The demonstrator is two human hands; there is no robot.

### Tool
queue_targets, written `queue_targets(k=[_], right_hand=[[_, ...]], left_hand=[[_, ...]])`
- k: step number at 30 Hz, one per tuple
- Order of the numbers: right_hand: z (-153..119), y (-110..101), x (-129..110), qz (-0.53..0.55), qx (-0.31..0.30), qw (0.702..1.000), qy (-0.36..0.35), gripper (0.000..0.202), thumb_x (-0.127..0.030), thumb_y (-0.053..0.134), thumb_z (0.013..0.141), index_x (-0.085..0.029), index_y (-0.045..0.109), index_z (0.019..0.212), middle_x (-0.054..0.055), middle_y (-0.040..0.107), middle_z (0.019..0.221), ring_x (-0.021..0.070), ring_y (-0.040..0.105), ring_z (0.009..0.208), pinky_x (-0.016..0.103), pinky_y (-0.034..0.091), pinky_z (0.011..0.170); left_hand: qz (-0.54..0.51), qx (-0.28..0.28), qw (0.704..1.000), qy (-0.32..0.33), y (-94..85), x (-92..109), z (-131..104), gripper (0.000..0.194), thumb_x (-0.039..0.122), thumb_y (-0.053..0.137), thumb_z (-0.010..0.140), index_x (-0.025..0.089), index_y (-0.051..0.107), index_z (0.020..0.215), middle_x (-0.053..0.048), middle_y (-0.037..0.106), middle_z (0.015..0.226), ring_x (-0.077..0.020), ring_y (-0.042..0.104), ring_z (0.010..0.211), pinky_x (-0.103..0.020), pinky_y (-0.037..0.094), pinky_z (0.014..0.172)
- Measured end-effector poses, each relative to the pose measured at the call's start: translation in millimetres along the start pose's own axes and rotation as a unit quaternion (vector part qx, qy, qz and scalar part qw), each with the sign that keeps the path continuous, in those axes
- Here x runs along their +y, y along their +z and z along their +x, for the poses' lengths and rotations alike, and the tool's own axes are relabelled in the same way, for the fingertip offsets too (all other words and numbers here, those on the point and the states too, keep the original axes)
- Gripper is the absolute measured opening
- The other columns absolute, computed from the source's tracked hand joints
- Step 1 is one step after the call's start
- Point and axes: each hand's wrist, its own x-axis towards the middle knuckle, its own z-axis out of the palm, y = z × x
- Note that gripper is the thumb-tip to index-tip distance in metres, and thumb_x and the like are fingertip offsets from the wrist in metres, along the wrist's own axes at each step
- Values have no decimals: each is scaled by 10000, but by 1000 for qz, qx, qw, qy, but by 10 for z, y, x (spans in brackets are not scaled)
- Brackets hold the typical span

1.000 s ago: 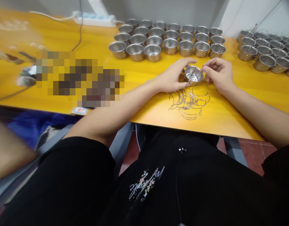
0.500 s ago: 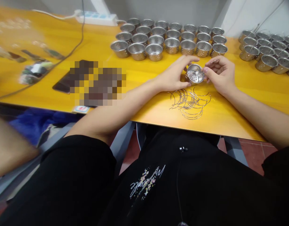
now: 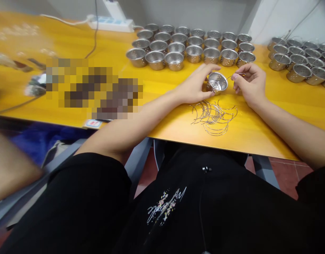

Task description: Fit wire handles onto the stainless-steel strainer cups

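A small perforated metal cup, like a strainer basket, stands tilted on the table, its opening facing me. My left hand curves round its left side, fingers behind and thumb in front, gripping it. Just right of the cup, my right hand pinches a thin curved wire handle between thumb and fingers. One end of that wire reaches to the cup's right rim; whether it sits in a hole I cannot tell. In front of the cup lies a loose pile of curved wire handles.
Rows of similar metal cups stand behind my hands. More cups, some with wires, fill the right side. A power strip lies at the back left. Blurred-out items cover the left of the yellow table. Someone's bare limb shows at far left.
My right hand has drawn slightly right from the rim, and the wire now bridges hand and cup. The cup has turned a little in my left hand.
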Motion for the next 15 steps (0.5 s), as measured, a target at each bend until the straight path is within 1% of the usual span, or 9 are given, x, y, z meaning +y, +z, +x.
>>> queue_targets(k=[4, 6, 9, 12, 15], right_hand=[[-23, 9, -45, 26, -6, 999, 18, 810, -1099, 1053, 782, -413, 693, 1018, 33, 824, 884, 308, 698, 796, 616, 618, 694], [-36, 20, -80, 42, -7, 999, 19, 808, -1115, 1058, 757, -428, 704, 993, 30, 848, 897, 311, 690, 807, 638, 606, 713], [-41, 27, -119, 58, -17, 998, 32, 831, -1153, 1050, 708, -441, 717, 978, 28, 845, 860, 337, 708, 859, 656, 607, 740], [-24, 12, -109, 71, -33, 995, 54, 835, -1163, 1046, 692, -446, 731, 983, 20, 836, 828, 337, 725, 889, 636, 604, 742], [9, -21, -46, 81, -46, 994, 61, 818, -1126, 1059, 726, -427, 734, 1000, 17, 863, 882, 322, 753, 890, 597, 613, 720]], left_hand=[[-2, 2, 1000, -11, -9, 40, -6, 1133, 776, 1027, 929, 225, 644, 1842, -269, 672, 1900, -555, 661, 1745, -740, 543, 1507], [-3, 0, 1000, -25, -19, 74, -10, 1124, 763, 1038, 915, 231, 664, 1832, -265, 678, 1904, -558, 664, 1745, -754, 549, 1505], [-10, -1, 999, -36, -28, 95, -15, 1124, 783, 1038, 899, 236, 684, 1816, -264, 682, 1907, -575, 659, 1751, -789, 537, 1512], [-16, -8, 999, -38, -23, 76, -20, 1110, 783, 1030, 901, 250, 694, 1816, -254, 683, 1911, -574, 671, 1743, -797, 542, 1511], [-11, -11, 999, -41, -15, 58, -25, 1093, 755, 1024, 910, 246, 698, 1821, -251, 693, 1902, -570, 679, 1737, -796, 538, 1516]])
